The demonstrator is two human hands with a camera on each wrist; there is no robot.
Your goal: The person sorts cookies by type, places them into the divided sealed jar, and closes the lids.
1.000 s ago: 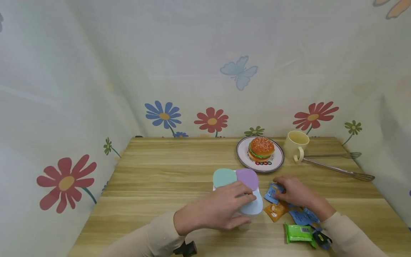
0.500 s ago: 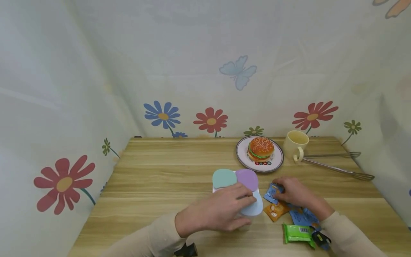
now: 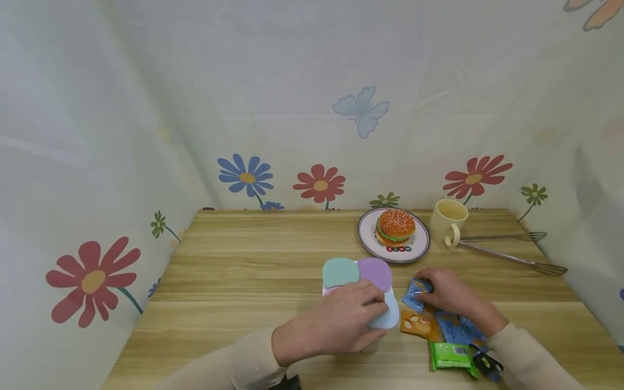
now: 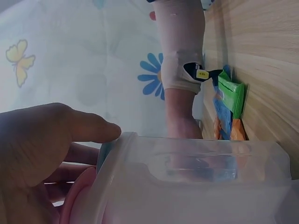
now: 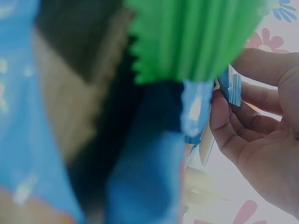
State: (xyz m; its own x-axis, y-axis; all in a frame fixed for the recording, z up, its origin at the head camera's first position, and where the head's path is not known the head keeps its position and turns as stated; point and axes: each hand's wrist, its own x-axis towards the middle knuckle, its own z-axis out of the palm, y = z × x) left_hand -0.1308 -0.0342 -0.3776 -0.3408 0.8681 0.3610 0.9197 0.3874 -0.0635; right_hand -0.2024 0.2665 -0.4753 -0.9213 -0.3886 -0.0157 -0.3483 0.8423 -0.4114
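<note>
A translucent plastic storage container (image 4: 201,191) stands before me; its lid has teal (image 3: 340,272), purple, pink and light blue flaps. My left hand (image 3: 331,322) grips the container from above, fingers curled over the lid and thumb at its rim, covering most of the pink flap. To its right, my right hand (image 3: 450,292) pinches a small blue snack packet (image 3: 413,298) by one end, low over the table. Under and beside that hand lie an orange packet (image 3: 415,323), more blue packets (image 3: 449,326) and a green packet (image 3: 451,356). The green one looms blurred in the right wrist view.
Behind the container, a white plate (image 3: 369,246) holds a toy hamburger (image 3: 396,227). A cream mug (image 3: 441,221) stands right of it, with two metal whisks (image 3: 512,257) lying alongside. Flower-printed cloth (image 3: 273,108) hangs round the wooden table (image 3: 234,260).
The orange packet has turned and now lies apart from the pinched blue packet, which has tilted slightly. My left hand has shifted a little to the right on the lid.
</note>
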